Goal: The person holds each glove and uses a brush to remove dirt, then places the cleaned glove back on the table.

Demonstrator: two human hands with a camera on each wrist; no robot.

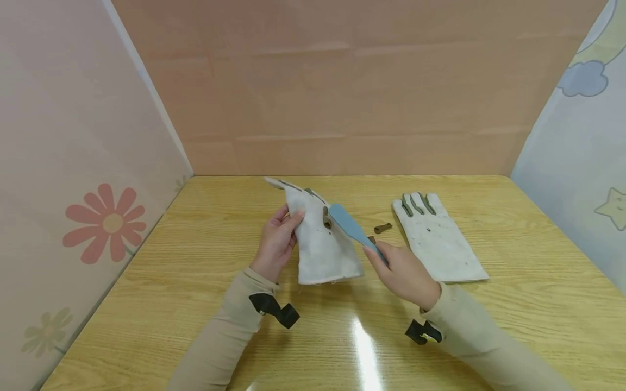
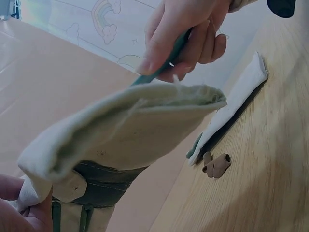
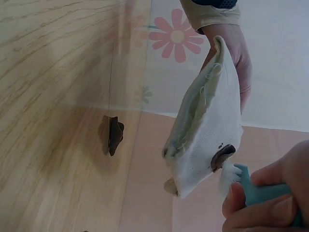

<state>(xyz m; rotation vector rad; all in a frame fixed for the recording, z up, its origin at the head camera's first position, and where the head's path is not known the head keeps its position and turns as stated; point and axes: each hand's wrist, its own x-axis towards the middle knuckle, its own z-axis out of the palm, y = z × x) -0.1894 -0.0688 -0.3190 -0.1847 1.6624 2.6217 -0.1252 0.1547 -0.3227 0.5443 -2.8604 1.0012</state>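
My left hand (image 1: 277,239) grips the side of a white work glove (image 1: 323,260) with green trim, holding it up over the table with its cuff toward me. A curled brown lump (image 1: 326,218) clings to the cloth, with a few dark specks beside it. In my right hand (image 1: 408,274) is a blue brush (image 1: 348,221), gripped by the handle. Seen from the right wrist, its white bristles (image 3: 229,179) meet the glove right at the brown lump. The open cuff (image 3: 195,113) shows frayed threads along its edge.
A second white glove (image 1: 442,247) lies flat on the wooden table (image 1: 161,293) to the right, fingers pointing away. Between the gloves lies a small brown piece (image 1: 383,228), with another brown bit (image 1: 372,239) partly behind the brush handle. Panels (image 1: 342,98) enclose the table's back and sides.
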